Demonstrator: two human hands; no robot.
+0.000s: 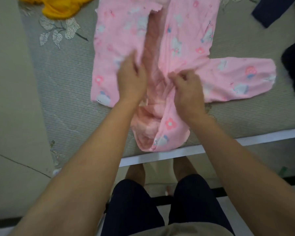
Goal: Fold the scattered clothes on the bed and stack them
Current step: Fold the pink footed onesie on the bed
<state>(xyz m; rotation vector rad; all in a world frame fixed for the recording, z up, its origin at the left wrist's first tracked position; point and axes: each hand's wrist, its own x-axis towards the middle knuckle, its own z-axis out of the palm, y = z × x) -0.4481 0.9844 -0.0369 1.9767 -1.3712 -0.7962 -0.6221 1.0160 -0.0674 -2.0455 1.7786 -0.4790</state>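
Pale floor spreads well left of the grip; white rail just below it, black bar lower still, green scrap down right.

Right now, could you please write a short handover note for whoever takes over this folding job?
Left hand grips one front edge of the pink jacket; right hand pinches the other.
Jacket lies open on the bed, hood nearest you, one sleeve sticking out right.
Yellow garment and dark garments lie unfolded at the far edges.
Done: no stack in view.
Left: fold the jacket, then the others, and stack.
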